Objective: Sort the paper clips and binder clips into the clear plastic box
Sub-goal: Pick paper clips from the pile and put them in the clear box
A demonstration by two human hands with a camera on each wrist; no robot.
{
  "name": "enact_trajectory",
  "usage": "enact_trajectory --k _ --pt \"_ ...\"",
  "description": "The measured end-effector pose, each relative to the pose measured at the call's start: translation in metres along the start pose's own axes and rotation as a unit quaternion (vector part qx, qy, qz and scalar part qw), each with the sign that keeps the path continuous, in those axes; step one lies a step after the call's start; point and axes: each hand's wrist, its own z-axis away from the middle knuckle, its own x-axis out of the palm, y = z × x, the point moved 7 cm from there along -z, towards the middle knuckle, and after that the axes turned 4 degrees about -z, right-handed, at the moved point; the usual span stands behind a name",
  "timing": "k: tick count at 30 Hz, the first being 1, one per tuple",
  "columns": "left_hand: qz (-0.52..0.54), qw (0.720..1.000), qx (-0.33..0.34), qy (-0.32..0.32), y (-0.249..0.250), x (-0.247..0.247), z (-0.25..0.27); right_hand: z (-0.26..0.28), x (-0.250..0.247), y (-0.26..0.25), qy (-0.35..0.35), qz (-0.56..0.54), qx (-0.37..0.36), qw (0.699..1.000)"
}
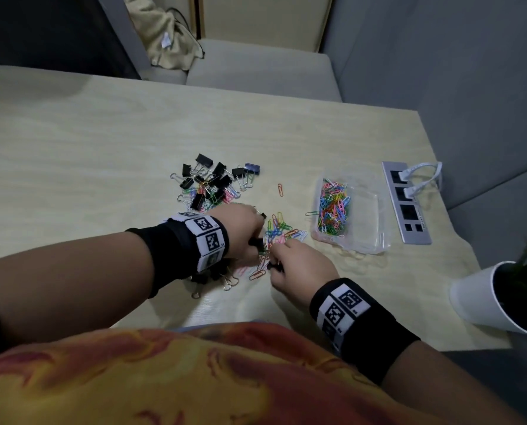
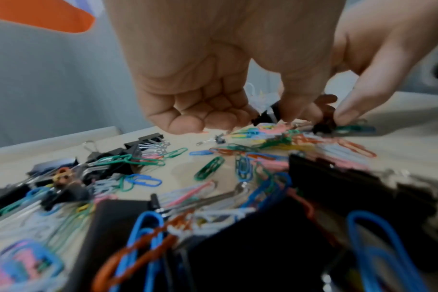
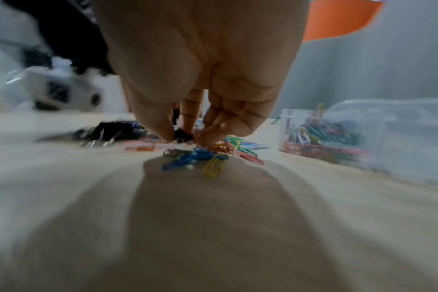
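Right hand [image 1: 299, 268], nearest: fingertips pinch a small black binder clip [image 3: 184, 136] on the table [image 1: 87, 154]; clip's axis unreadable. Left hand [image 1: 240, 231], just beyond: curled fingers grip another black binder clip [image 2: 265, 115] above loose paper clips [image 1: 282, 230]. Clear plastic box [image 1: 375, 243], right: coloured paper clips heaped in left compartment. Binder-clip pile [image 1: 216, 179] farthest.

No readable text anywhere (wristband [image 1: 208, 237] markers only).
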Motion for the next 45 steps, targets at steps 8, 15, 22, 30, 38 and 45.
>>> enact_trajectory --k 8,15,22,30,38,45 --pt "0.083 0.984 -0.134 0.082 -0.091 -0.02 0.013 -0.03 -0.026 -0.01 0.067 -0.178 0.058 0.98" --pt "0.085 0.969 -0.225 0.053 -0.149 -0.005 0.035 -0.078 -0.05 -0.008 0.159 -0.205 0.104 0.96" --pt "0.108 0.969 -0.213 0.07 -0.144 -0.002 0.034 -0.092 -0.032 0.006 0.02 -0.092 0.138 0.986" --pt "0.037 0.997 -0.064 0.023 -0.068 0.001 0.011 -0.068 -0.035 0.009 0.077 -0.139 0.103 0.982" --pt "0.025 0.999 -0.03 -0.03 -0.036 0.012 0.003 -0.035 0.005 0.018 -0.043 -0.054 0.1 0.993" --pt "0.093 0.994 -0.048 0.034 -0.043 0.004 0.003 -0.045 -0.015 0.019 0.044 -0.141 0.087 0.985"
